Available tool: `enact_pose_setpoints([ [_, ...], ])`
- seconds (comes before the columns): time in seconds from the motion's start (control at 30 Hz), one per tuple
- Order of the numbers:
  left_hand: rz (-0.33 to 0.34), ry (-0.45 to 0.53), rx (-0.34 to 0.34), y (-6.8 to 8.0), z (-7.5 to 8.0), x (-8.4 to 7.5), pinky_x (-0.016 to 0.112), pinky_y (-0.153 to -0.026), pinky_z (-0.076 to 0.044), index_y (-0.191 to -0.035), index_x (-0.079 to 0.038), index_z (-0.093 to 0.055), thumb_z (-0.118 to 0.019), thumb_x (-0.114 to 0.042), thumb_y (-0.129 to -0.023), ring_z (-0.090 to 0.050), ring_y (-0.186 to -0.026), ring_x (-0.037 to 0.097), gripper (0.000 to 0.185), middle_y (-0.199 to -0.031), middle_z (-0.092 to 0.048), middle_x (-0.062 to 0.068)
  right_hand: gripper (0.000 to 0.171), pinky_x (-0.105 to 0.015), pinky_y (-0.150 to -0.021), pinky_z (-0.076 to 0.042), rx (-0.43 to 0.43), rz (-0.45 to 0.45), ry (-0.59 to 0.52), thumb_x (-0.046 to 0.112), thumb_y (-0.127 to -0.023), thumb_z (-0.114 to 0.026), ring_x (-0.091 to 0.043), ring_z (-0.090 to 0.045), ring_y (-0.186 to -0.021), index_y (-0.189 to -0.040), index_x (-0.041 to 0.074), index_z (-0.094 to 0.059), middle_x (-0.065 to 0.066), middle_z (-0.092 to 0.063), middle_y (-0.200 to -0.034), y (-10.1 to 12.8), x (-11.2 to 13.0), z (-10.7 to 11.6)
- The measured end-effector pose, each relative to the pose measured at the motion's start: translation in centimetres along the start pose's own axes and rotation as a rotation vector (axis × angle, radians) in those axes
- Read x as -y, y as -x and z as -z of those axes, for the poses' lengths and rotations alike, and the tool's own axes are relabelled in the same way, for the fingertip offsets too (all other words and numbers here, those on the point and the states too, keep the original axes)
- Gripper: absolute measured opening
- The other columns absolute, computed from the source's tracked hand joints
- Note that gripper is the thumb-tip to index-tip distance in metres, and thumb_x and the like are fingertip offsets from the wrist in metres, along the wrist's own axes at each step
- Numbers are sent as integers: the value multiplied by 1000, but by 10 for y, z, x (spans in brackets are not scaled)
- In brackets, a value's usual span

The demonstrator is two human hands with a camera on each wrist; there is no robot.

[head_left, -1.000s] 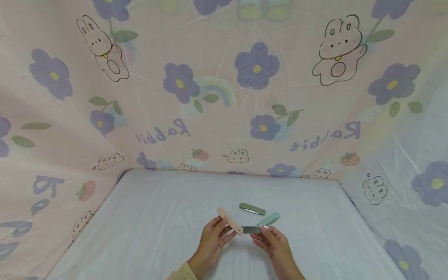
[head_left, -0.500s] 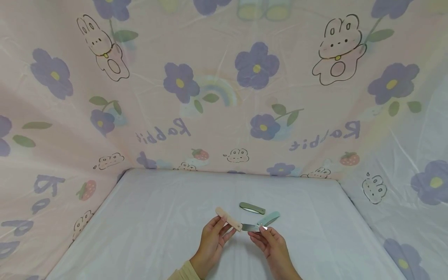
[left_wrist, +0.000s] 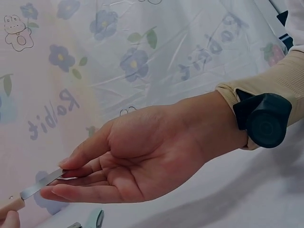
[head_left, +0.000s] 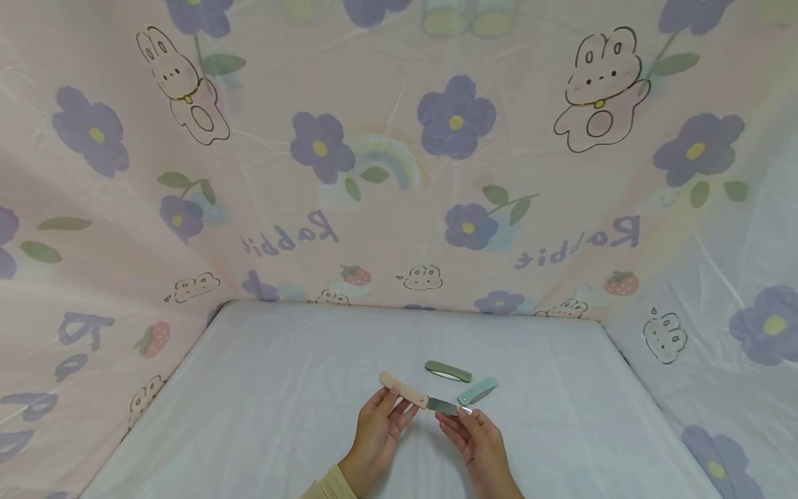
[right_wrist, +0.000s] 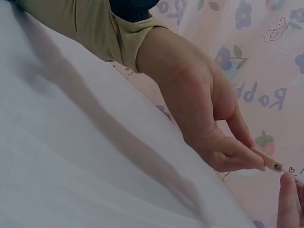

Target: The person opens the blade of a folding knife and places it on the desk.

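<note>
Between my hands, above the white tabletop, is a pale pink folding knife (head_left: 404, 390) with its steel blade (head_left: 442, 406) swung out, almost in line with the handle. My left hand (head_left: 377, 426) holds the handle between thumb and fingers. The thumb and fingers of my right hand (head_left: 476, 440) pinch the blade near its tip, hiding part of the end. In the left wrist view, the right hand (left_wrist: 142, 152) appears side-on with that pinch. The right wrist view shows the left hand (right_wrist: 204, 104) on the handle (right_wrist: 270, 161); only fingertips of the other hand enter there.
Just beyond my hands lie an olive-green folding knife (head_left: 448, 371) and a mint folding knife (head_left: 478, 391), both folded. They rest on the white-covered table (head_left: 268, 395). A pink curtain (head_left: 386, 229) printed with rabbits and flowers surrounds the table at the back and sides.
The blade has swung farther out, from a clear angle to nearly straight with the handle. My right hand has shifted slightly left and down, uncovering the mint knife. The left hand stays nearly in place.
</note>
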State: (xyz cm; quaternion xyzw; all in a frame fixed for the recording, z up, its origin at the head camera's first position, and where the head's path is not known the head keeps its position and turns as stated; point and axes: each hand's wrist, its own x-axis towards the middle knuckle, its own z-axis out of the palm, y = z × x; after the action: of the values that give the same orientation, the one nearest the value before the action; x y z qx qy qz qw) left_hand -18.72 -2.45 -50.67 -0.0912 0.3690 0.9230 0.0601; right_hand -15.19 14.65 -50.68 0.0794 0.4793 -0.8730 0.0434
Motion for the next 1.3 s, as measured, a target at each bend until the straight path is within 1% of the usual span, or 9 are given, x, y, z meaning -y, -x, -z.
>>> enact_pose_setpoints([
  [0.2,6,36,-38,-1,2,4,40,-91,-46,-129,8,-30,-49,-11,-97,-58,-101,23,42,-116,-46,15,13,-36,-89,-47,13,-24,-1,13,-98,-48,-25,-63,-99,-92,3,-42,-19,-65,-103,2,-3,-3],
  [0.33,5,62,-58,-3,2,6,40,-91,-46,-127,7,-32,-49,-11,-97,-58,-100,23,39,-112,-48,14,15,-36,-90,-46,-4,-41,-12,14,-97,-50,-26,-63,-100,-92,3,-41,-21,-64,-105,2,-5,-4],
  [0.43,6,67,-57,-4,3,6,41,-91,-46,-126,7,-33,-50,-11,-97,-58,-100,23,38,-114,-48,15,16,-36,-90,-47,-15,-35,-6,14,-97,-50,-27,-62,-100,-93,2,-42,-23,-62,-108,2,-7,-4],
  [0.6,15,57,-40,-2,4,4,42,-92,-45,-127,6,-32,-51,-12,-97,-58,-101,23,40,-122,-45,19,15,-37,-89,-47,-22,-30,10,14,-96,-51,-26,-64,-98,-93,1,-44,-22,-63,-106,1,-9,-1],
  [0.7,15,46,-31,-2,4,2,42,-92,-45,-125,4,-34,-51,-12,-96,-58,-100,23,37,-117,-47,16,17,-36,-88,-48,-29,-40,38,14,-96,-53,-24,-64,-96,-95,-1,-45,-23,-63,-107,1,-8,0],
  [0.87,14,20,-37,-3,5,-1,38,-92,-45,-118,3,-40,-55,-14,-95,-59,-98,23,33,-108,-51,13,22,-35,-88,-48,-28,-56,72,15,-96,-52,-23,-64,-97,-102,-5,-44,-23,-63,-107,-2,-4,1],
  [1.07,17,-19,-44,-3,6,-5,34,-92,-45,-120,5,-41,-57,-14,-93,-61,-97,21,36,-108,-54,14,27,-36,-89,-47,-19,-37,70,14,-97,-51,-24,-63,-98,-108,-9,-41,-22,-64,-105,-4,0,1],
  [1.3,8,-29,-22,-4,7,-11,32,-93,-44,-124,7,-41,-56,-13,-94,-61,-99,22,39,-108,-56,14,31,-35,-87,-49,-35,-6,84,14,-96,-52,-23,-64,-95,-113,-10,-41,-20,-64,-103,-11,4,-2],
])
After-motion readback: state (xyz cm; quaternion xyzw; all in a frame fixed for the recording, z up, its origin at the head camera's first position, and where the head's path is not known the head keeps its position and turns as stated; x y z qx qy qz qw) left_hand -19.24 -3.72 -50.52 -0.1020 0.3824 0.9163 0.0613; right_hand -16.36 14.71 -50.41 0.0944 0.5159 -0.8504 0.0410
